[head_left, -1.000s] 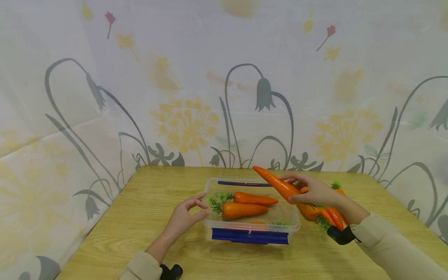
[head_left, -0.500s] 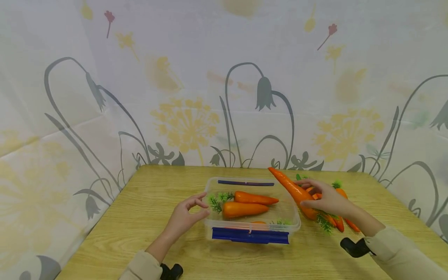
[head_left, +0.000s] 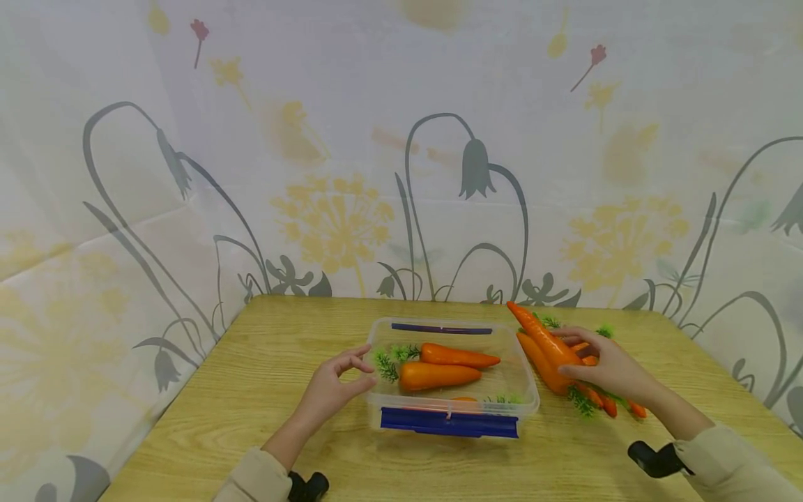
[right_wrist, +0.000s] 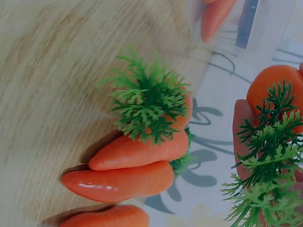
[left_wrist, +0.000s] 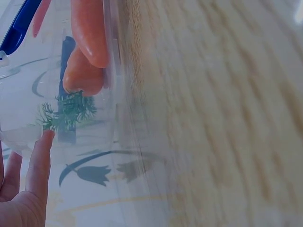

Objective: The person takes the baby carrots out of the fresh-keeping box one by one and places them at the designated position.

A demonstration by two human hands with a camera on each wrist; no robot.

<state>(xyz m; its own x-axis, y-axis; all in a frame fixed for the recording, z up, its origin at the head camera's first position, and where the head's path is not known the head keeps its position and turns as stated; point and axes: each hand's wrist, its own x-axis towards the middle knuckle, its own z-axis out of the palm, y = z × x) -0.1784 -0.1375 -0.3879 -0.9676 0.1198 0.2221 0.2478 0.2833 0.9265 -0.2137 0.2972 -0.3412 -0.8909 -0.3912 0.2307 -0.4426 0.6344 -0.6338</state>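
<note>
My right hand (head_left: 608,366) holds an orange carrot (head_left: 544,340) by its thick end, its tip slanting up to the left. In the right wrist view, this carrot's green leaves (right_wrist: 270,161) hang in front of the fingers. Other carrots (right_wrist: 123,182) lie on the table below and beside that hand. At the left end of a clear plastic box (head_left: 527,399), my left hand (head_left: 335,383) has its fingertips at the rim, loosely bent. Inside the box, two carrots (head_left: 439,376) lie side by side with leaves to the left; more orange shows low behind the front wall.
The box has a blue clasp (head_left: 449,422) hanging at the front and another blue strip (head_left: 442,328) along the back. A wooden table (head_left: 263,348) carries everything. Behind it hangs a flower-patterned cloth (head_left: 314,139).
My right hand has moved right with the carrot, from over the box's right end to above the carrots on the table. My left hand stays at the box's left end.
</note>
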